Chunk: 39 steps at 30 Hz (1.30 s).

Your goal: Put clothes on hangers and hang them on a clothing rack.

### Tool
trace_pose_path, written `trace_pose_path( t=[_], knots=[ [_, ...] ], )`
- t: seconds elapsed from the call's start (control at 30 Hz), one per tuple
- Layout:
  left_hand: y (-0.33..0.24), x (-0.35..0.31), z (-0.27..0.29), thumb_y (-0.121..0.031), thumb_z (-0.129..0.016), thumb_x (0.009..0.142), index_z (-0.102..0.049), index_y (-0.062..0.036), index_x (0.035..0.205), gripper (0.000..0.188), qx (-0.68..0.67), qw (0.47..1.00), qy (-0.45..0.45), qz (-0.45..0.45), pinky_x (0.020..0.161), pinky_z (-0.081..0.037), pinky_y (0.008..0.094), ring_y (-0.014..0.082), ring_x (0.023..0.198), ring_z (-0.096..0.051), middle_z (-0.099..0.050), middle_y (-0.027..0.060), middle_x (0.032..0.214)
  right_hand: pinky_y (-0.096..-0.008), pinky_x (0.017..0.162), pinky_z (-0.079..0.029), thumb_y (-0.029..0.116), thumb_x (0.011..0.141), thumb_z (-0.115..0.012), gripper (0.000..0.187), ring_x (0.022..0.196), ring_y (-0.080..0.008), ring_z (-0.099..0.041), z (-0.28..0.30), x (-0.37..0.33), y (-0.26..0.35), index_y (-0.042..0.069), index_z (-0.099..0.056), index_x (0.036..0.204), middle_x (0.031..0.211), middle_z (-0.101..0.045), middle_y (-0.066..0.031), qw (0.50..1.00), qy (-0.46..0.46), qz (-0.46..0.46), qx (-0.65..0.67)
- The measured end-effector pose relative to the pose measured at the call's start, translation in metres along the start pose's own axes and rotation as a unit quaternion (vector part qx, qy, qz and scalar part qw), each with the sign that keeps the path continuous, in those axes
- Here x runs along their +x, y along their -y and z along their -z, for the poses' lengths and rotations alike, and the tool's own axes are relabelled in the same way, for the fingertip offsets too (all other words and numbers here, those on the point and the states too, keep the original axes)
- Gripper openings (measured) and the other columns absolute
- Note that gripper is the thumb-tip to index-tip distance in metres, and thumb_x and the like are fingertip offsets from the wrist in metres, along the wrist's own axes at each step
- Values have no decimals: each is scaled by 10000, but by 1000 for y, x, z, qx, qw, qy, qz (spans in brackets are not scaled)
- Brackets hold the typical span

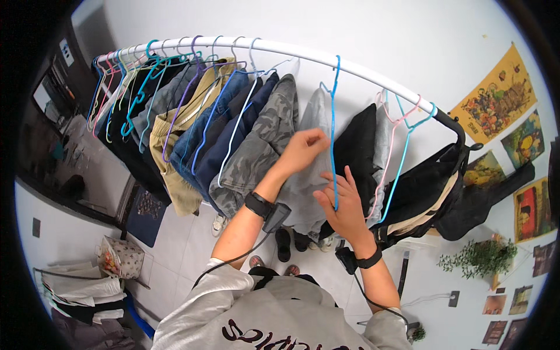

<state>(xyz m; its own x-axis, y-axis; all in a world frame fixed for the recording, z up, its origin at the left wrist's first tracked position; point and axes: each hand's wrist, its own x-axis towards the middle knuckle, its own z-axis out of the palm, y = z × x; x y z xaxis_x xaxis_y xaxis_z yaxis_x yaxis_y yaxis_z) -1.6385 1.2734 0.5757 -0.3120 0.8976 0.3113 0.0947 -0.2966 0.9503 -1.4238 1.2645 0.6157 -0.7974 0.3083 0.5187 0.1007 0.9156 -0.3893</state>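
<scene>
A blue clothes hanger (pixel 333 116) hangs edge-on from the white rail (pixel 280 45), with light grey trousers (pixel 312 111) beside it. My left hand (pixel 302 153) is in front of the trousers, its fingertips pinched together near the hanger's side. Whether something thin is between them cannot be made out. Lower down, my right hand (pixel 345 209) is at the hanger's lower end, thumb and fingers apart, touching or nearly touching it. Left of my hands hang grey camouflage trousers (pixel 271 140); to the right are black trousers (pixel 356 146) and a pink hanger (pixel 392 131).
Several garments on coloured hangers crowd the rail's left part, khaki trousers (pixel 175 134) among them. A black bag (pixel 423 189) hangs at its right end. Shoes (pixel 283 244) stand on the floor below. A potted plant (pixel 478 256) is at the right wall.
</scene>
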Motion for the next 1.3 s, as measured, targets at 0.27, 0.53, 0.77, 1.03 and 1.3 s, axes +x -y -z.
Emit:
trace_pose_path(
  t=[0.27, 0.53, 0.77, 1.03, 1.3],
  knots=[
    [43, 32, 23, -278, -694, 1027, -667, -6, 842, 329, 161, 959, -229, -55, 678, -444, 294, 89, 717, -531, -588, 9, 716, -599, 1202, -354, 220, 1000, -708, 207, 1330, -358, -586, -4, -5, 6, 29, -713, 919, 1112, -758, -79, 1000, -27, -13, 4],
    [111, -23, 25, -338, -581, 1088, -731, 19, 1054, 388, 33, 969, -148, 194, 838, -487, 308, 137, 891, -615, -732, 70, 998, -488, 1041, -521, 171, 1006, -704, 181, 1229, -369, -646, -1, -5, 13, -8, -732, 1004, 1093, -757, -111, 996, -41, -33, 72],
    [194, -95, 14, -230, -715, 973, -705, -2, 1172, 303, 95, 973, 81, 195, 866, -532, 382, 228, 968, -696, -742, 154, 1051, -472, 1051, -506, 170, 1010, -699, 185, 1268, -388, -621, 0, -10, 9, -8, -736, 1044, 1175, -748, -114, 992, -37, -56, 111],
    [156, -124, -22, -348, -671, 1005, -564, -5, 1432, 558, -129, 970, -147, 142, 1075, -483, 392, 299, 1276, -620, -642, 161, 1382, -535, 1273, -232, 254, 917, -794, 919, 1589, -477, -186, -54, -11, 19, 8, -268, 1630, 1712, -180, -284, 971, -9, -19, 239],
    [95, -175, 34, -511, -338, 1143, -286, -44, 1656, 696, -156, 962, -154, 162, 1227, -341, 395, 260, 1472, -446, -405, 122, 1651, -495, 1287, -202, 74, 854, -692, 885, 1612, -390, -201, -81, 17, 11, 8, -291, 1641, 1720, -224, -241, 935, 57, 20, 351]
  ],
)
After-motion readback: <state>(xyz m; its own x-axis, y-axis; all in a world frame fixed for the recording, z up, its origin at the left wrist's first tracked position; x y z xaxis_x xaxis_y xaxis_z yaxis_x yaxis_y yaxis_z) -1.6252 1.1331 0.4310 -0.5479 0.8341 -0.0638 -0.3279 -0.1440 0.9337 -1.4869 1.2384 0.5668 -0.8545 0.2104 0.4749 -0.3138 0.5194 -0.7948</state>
